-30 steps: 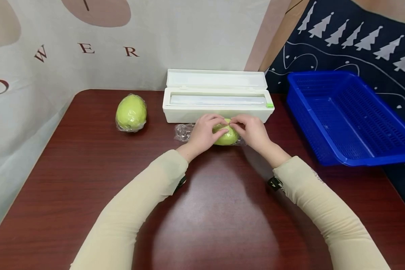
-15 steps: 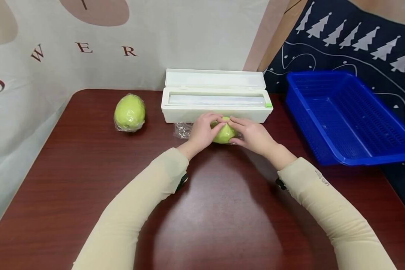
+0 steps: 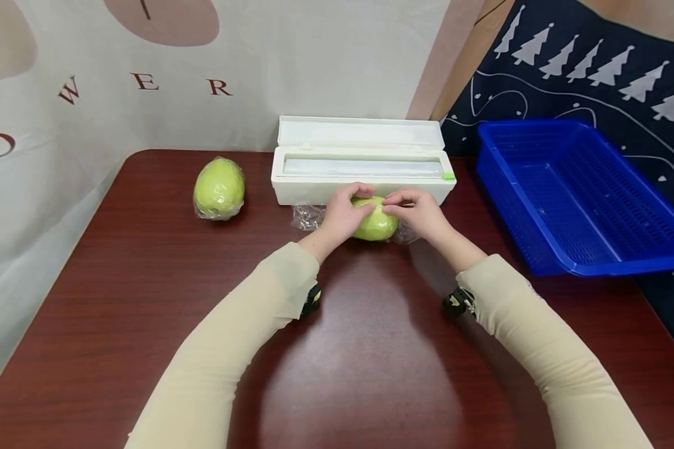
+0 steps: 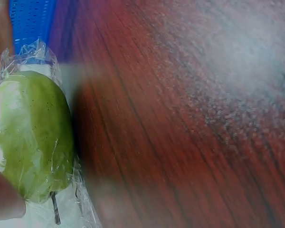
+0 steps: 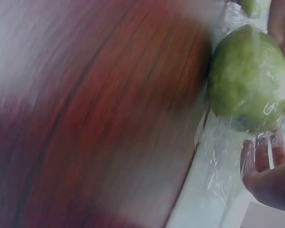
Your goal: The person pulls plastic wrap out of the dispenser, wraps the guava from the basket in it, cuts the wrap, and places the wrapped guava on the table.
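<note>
In the head view a green pear point(image 3: 376, 224) lies on its side against the front of a white wrap box point(image 3: 365, 188). Clear cling film point(image 3: 307, 217) covers it and spreads crumpled past both ends; its stem shows in the left wrist view. My left hand point(image 3: 341, 216) holds the pear's left part, thumb on the near side and fingers curled over the far side. At its right, my right hand point(image 3: 422, 216) pinches film between thumb and fingertips above the fruit. Film also hangs across the right fingers point(image 5: 261, 154) in the right wrist view.
Another film-wrapped green pear point(image 3: 219, 189) stands at the back left of the brown table point(image 3: 163, 299). The box's lid point(image 3: 359, 131) is raised, showing the film roll inside. To the right lies a blue plastic basket point(image 3: 561, 265).
My right fingers went from spread over the pear half a second ago to pinched together on the film. My left fingers rose slightly off its top. Pear and box stay about where they were.
</note>
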### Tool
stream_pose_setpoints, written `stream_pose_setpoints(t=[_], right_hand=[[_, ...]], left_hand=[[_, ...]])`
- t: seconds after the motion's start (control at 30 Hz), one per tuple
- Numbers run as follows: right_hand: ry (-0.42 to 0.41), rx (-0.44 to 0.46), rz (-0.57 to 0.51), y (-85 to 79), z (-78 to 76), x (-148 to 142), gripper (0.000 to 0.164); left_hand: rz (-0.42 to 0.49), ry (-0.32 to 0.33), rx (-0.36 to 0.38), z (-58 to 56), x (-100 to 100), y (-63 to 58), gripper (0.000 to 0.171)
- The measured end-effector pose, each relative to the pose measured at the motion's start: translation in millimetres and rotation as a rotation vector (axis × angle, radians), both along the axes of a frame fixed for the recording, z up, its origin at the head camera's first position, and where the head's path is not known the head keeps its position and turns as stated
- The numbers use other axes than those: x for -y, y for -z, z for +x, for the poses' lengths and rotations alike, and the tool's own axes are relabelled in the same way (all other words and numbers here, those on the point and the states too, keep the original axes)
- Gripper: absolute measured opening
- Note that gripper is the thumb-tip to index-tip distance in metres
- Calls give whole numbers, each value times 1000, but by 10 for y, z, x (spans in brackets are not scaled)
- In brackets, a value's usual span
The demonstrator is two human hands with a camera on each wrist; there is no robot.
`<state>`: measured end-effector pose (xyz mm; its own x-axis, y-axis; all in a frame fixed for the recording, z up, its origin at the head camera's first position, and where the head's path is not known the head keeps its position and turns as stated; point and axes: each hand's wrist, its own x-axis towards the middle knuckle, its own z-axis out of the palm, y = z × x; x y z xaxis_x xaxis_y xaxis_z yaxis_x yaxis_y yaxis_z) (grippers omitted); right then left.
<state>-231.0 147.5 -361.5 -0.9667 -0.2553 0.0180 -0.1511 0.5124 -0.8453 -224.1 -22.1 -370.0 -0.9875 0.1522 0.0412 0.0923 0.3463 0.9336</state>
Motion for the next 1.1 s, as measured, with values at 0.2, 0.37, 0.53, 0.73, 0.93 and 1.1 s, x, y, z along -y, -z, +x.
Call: stream_pose_setpoints(t=[0.2, 0.37, 0.53, 0.73, 0.93, 1.1], right_hand=[[53, 66, -26, 1, -29, 27, 24], [54, 64, -32, -11, -26, 44, 23], [53, 59, -35, -14, -17, 42, 23], [71, 59, -14, -22, -14, 6, 23], [-67, -208, 194, 4, 46, -27, 28], [-219, -503, 489, 40, 149, -73, 54]], left_hand=[[76, -3, 19, -4, 16, 33, 31], [93, -45, 17, -6, 54, 62, 30], [2, -151, -51, -24, 166, 112, 30], [-484, 90, -403, 84, 307, 126, 32], [-702, 248, -538, 170, 333, 148, 51], [-695, 230, -508, 168, 328, 138, 50]])
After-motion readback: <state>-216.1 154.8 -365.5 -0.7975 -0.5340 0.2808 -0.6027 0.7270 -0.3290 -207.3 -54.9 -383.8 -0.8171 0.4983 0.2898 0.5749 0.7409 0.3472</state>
